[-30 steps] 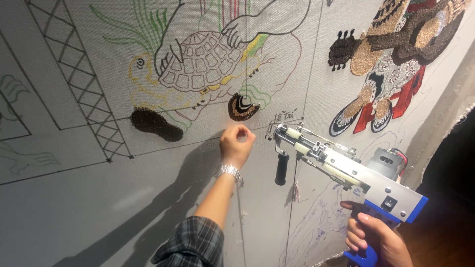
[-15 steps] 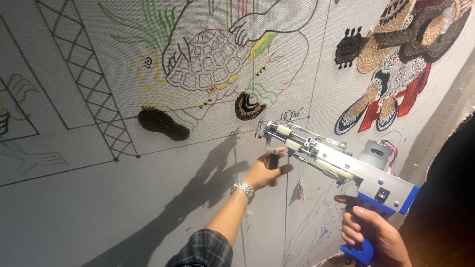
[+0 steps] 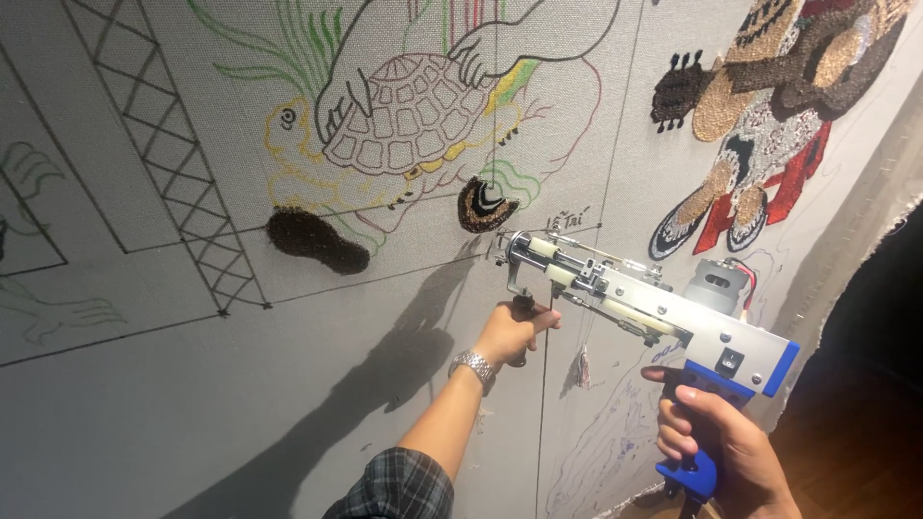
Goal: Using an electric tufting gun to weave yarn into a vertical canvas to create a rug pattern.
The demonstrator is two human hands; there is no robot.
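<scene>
A tufting gun with a silver body and blue grip points its needle end at a grey stretched cloth. My right hand is closed around the blue grip at the lower right. My left hand, with a metal watch on the wrist, grips the black front handle under the gun's nose. The nose sits just below a small tufted brown and white patch. A drawn turtle lies above it.
A tufted dark brown foot shape lies left of the gun. A finished tufted figure in brown, red and white is at the upper right. Drawn lattice lines run down the left. The cloth's frayed edge hangs at the right.
My left hand left the cloth, dropped down and right, and took hold of the gun's front handle. The gun's nose stayed near the small tufted patch.
</scene>
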